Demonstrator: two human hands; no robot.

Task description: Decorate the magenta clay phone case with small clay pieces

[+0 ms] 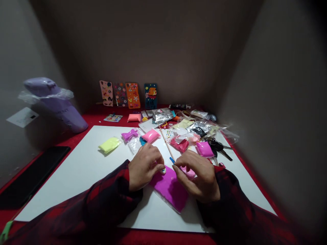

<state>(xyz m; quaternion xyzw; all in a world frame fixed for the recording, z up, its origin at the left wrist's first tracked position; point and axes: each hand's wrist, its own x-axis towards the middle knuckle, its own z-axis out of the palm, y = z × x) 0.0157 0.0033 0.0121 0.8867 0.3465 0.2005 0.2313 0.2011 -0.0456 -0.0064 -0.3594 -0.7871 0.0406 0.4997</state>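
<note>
A magenta-covered flat panel (172,190), like a phone case, lies at a slant on the white board between my hands. My left hand (146,165) is at its upper left edge, thumb and fingers closed around a small white piece with some blue (164,170). Over the panel's right side, my right hand (200,175) has thumb and forefinger pinched at a small blue strip (172,159). A thin wooden stick (166,143) runs away from that strip; whether they touch I cannot tell. Pink clay (189,173) shows partly behind my right fingers.
Clay packets in yellow (109,145), purple (129,135), pink (151,136) and magenta (204,149) lie on the white board (76,177). Scissors (224,153) are at right. Decorated cases (132,95) stand behind. A purple inflated object (61,109) and black slab (33,177) are left.
</note>
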